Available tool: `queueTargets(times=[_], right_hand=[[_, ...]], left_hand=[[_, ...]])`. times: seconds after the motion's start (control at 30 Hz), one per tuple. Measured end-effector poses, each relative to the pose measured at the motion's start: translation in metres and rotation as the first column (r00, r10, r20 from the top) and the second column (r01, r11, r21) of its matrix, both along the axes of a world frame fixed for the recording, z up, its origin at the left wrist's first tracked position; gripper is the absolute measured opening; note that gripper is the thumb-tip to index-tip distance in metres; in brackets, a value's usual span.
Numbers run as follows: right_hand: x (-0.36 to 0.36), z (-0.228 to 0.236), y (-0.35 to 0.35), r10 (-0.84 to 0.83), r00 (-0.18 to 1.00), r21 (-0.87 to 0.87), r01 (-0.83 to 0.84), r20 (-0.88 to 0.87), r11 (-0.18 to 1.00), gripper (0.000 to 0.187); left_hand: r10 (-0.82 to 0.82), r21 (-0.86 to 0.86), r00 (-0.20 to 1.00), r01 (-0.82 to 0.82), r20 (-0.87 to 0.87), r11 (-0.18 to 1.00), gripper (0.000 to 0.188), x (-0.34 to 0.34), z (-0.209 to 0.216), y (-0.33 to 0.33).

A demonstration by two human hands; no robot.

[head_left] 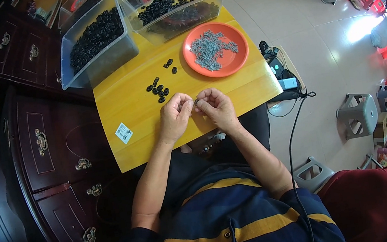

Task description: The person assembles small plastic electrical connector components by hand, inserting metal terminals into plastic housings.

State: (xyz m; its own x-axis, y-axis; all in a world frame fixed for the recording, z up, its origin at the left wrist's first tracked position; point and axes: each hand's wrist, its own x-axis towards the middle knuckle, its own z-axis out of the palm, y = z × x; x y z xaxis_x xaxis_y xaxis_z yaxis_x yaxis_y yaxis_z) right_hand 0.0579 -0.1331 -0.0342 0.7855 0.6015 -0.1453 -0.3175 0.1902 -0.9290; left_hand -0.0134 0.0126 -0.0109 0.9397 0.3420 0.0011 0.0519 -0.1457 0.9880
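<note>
Near the front edge of the yellow tabletop (149, 142), my left hand (177, 116) and my right hand (217, 110) meet fingertip to fingertip. Both are closed in a pinch. A tiny dark bit shows between the fingertips, too small and too covered to name. Just beyond my left hand lie several loose black oval pieces (161, 93), shiny and small. A few more black ovals (174, 70) sit a little farther off. To the right of these, an orange-red plate (239, 60) bears a heap of small, thin grey pieces (210, 49).
Two clear plastic bins (111, 65) full of black pieces stand at the table's far side. A white label (124, 133) is stuck at the left. Dark drawers (40, 142) flank the table. A black cable (293, 156) hangs at the right, past a grey stool (358, 115).
</note>
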Motion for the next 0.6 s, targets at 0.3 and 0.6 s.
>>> queueTargets(times=[0.3,0.6], right_hand=[[0.0,-0.004,0.002,-0.012,1.0,0.011,0.012,0.008,1.0,0.013],[0.001,-0.001,0.002,-0.002,1.0,-0.057,0.002,0.009,0.998,0.01]], left_hand=[[0.012,0.048,1.0,-0.011,-0.017,0.999,0.006,-0.001,-0.002,0.001],[-0.006,0.137,1.0,0.007,-0.009,0.991,0.006,0.001,0.002,0.001]])
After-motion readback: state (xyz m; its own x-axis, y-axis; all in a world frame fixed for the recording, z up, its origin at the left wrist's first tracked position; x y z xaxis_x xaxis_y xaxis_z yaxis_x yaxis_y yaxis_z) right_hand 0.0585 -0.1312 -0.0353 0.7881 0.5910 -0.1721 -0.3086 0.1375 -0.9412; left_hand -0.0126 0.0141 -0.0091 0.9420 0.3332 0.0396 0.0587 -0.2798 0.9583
